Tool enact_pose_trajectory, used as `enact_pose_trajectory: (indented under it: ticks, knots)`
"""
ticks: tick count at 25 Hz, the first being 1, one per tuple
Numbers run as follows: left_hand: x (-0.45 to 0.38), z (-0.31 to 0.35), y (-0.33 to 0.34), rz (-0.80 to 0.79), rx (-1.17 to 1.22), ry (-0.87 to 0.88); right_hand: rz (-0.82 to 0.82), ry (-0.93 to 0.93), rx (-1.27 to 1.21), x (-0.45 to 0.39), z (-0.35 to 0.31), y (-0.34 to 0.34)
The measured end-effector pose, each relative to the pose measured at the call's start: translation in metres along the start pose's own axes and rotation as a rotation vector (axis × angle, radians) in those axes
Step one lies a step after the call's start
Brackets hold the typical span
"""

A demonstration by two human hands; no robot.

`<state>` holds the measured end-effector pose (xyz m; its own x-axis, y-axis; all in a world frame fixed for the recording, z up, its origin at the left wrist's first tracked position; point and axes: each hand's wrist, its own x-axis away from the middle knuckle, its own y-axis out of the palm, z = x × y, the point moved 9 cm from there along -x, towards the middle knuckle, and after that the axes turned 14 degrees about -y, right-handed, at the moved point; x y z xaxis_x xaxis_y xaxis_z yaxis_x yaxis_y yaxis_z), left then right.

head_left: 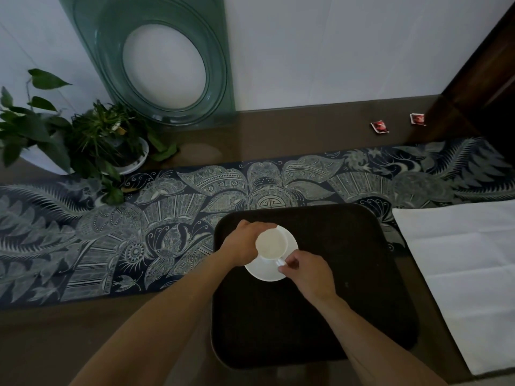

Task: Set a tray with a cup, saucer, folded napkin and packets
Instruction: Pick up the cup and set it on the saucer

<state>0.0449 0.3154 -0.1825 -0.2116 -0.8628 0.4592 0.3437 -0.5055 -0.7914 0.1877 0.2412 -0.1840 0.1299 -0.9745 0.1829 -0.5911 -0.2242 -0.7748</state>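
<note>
A dark square tray (348,274) lies on the table in front of me. In its left half a white cup (271,244) stands on a white saucer (264,273). My left hand (242,243) wraps the cup's left side. My right hand (309,270) pinches the cup's handle at the lower right. A large white napkin (462,263) lies spread flat to the right of the tray. Two red packets (379,126) (417,118) lie far back on the right, near the wall.
A patterned blue-and-white runner (139,218) crosses the brown table under the tray's far edge. Potted green plants (92,143) stand at the back left beside a tall green glass ornament (164,59). Dark wooden furniture (479,79) rises at the back right.
</note>
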Motion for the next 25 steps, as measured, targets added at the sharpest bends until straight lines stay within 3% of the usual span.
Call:
enact_pose_trajectory:
  ticks: [6,11,15,19,25]
  knots:
    - [0.003,0.008,-0.005,0.009,-0.088,0.024,-0.005,0.021,-0.006,0.001,0.002,0.004]
    - [0.003,0.018,0.0,-0.18,-0.306,0.033,-0.193,0.059,-0.019,0.009,0.008,0.006]
    - [-0.002,0.035,-0.023,-0.252,-0.53,-0.043,-0.323,0.072,0.186,0.021,0.028,-0.022]
    - [0.008,0.111,-0.022,-0.236,-0.545,-0.039,-0.31,0.111,0.362,0.059,0.075,-0.078]
    - [0.054,0.251,0.085,-0.277,-0.559,0.174,-0.165,0.277,0.393,0.174,0.175,-0.161]
